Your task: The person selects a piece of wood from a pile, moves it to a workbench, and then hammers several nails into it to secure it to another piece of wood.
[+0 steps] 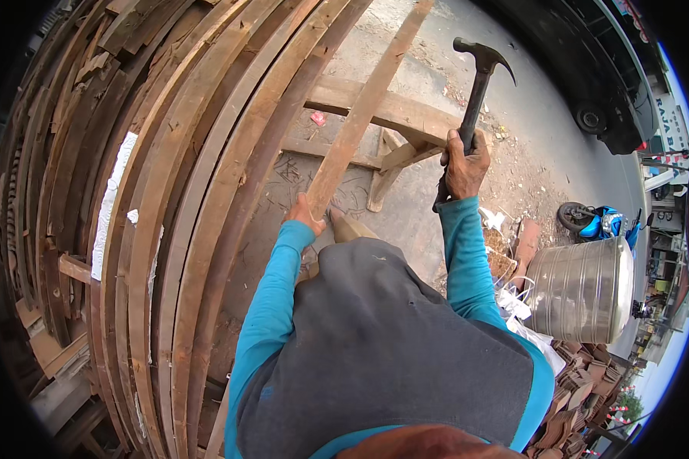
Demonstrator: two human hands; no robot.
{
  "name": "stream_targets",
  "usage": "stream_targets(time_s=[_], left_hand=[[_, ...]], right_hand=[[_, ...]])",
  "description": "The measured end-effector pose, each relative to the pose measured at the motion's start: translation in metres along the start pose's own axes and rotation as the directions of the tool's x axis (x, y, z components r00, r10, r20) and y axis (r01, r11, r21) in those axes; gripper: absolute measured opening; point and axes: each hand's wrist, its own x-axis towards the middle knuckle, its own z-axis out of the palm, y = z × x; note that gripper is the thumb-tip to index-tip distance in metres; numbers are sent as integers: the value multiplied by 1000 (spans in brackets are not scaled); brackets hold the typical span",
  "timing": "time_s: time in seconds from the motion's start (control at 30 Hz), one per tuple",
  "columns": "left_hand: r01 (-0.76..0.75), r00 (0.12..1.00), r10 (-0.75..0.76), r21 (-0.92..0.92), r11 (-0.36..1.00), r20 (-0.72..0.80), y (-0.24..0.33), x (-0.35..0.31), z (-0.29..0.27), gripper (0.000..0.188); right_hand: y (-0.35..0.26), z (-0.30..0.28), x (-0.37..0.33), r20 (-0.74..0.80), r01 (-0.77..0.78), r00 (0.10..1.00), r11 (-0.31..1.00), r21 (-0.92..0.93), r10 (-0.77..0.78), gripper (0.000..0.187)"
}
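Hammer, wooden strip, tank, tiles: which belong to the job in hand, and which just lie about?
Apparently in use:
hammer, in the right hand
wooden strip, in the left hand, over the trestle

Apparently just lying about:
metal tank
brown tiles
pink scrap

left grip (pixel 305 216) holds plank (pixel 365 107), right grip (pixel 467 167) holds hammer (pixel 478 90).

Timber stack (pixel 184 191): along the left side. Sawhorse (pixel 413 116): ahead, right of the stack. Single plank (pixel 366 107): across the sawhorse, near end in the left hand (pixel 306 214). Hammer (pixel 479 86): in the right hand (pixel 467 164), right of the plank. Vehicle (pixel 574 69): ahead right, beyond the sawhorse. Tank (pixel 574 291): right; motorcycle (pixel 606 222) beyond it. Roof tiles (pixel 582 382): heaped right, behind the tank.
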Motion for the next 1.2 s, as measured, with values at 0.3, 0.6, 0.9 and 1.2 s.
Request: stream_targets(time_s=[0.3,0.6,0.9,1.2], left_hand=[[-102,991,115,-162,982,74,-20,15,-13,83],[-79,978,124,-256,963,168,-34,23,-16,87],[-73,978,131,-318,945,165,-30,26,-18,85],[-67,988,105,-295,953,114,-36,29,-10,85]], right_hand=[[132,93,144,-25,-24,1000,961,-275,18,30],[79,91,166,93,67,994,990,-122,-56,30],[210,92,194,349,104,924,775,-624,156,40],[66,93,195,121,376,919,926,20,-376,27]])
